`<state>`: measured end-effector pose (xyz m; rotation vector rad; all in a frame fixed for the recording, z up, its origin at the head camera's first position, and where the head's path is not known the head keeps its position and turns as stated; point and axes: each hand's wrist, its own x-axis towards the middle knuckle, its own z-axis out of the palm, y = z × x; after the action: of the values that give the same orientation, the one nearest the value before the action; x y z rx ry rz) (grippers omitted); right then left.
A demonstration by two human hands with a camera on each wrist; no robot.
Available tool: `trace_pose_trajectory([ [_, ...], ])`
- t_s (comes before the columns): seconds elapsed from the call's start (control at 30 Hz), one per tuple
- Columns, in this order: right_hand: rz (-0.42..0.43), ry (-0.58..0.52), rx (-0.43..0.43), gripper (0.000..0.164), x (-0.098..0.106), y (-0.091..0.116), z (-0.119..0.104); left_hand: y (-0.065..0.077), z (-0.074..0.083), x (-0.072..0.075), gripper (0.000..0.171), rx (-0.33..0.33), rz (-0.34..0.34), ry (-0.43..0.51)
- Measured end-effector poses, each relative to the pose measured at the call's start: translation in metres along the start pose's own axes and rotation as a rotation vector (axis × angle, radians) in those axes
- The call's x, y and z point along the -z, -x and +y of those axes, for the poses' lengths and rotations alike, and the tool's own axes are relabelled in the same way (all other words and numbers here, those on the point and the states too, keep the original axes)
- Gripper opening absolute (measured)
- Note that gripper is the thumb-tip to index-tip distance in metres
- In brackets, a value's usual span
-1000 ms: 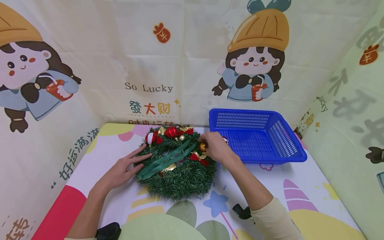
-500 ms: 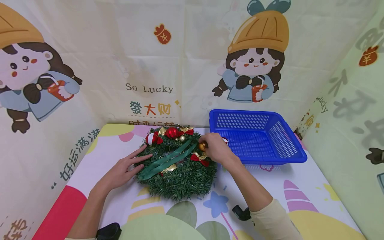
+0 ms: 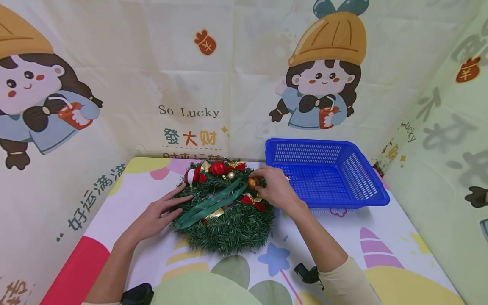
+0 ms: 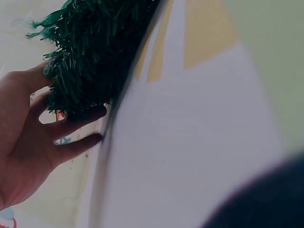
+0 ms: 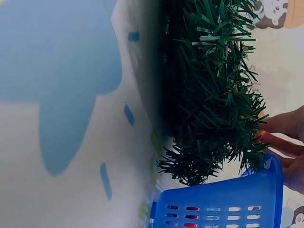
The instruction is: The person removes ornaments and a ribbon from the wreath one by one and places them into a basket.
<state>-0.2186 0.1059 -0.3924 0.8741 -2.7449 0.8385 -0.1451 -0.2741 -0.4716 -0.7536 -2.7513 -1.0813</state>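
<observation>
A green Christmas wreath [image 3: 232, 228] lies on the table, its upper part dressed with red and gold bows, baubles and a green ribbon [image 3: 207, 205] running across it. The left hand [image 3: 158, 214] rests on the wreath's left edge with fingers spread; in the left wrist view those fingers reach around the wreath's side [image 4: 95, 57]. At the upper right of the wreath, the right hand [image 3: 276, 188] pinches a gold bauble [image 3: 253, 182] between thumb and fingers. A red bow with gold [image 3: 254, 201] sits just below it. The right wrist view mostly hides the bauble behind the greenery [image 5: 209, 95].
A blue plastic basket [image 3: 324, 203] stands right behind the right hand, close to the wreath; something small, red and white shows at its left end. A printed cloth wall [image 3: 244, 84] rises behind the table.
The right hand has shifted slightly left with the gold bauble, and more of the bauble's face shows. The left hand stays in place on the wreath.
</observation>
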Motion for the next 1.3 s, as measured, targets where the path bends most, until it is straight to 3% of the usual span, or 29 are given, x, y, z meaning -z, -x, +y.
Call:
trace_pose_trajectory([
  [0.23,0.030,-0.060,-0.010,0.030,0.002,0.004,0.002,-0.001,-0.004,-0.002,0.045,-0.027,0.021,0.021],
  [0.6,0.068,-0.160,-0.032,0.033,0.006,0.009,0.006,0.000,-0.007,-0.004,0.047,-0.016,0.021,0.044],
  [0.87,0.144,-0.258,-0.062,0.035,0.014,0.014,0.011,0.001,-0.008,-0.005,0.046,-0.017,0.023,0.042],
  [1.3,0.215,-0.332,-0.173,0.035,0.025,0.023,0.020,0.000,-0.008,-0.004,0.047,-0.036,0.024,0.063],
])
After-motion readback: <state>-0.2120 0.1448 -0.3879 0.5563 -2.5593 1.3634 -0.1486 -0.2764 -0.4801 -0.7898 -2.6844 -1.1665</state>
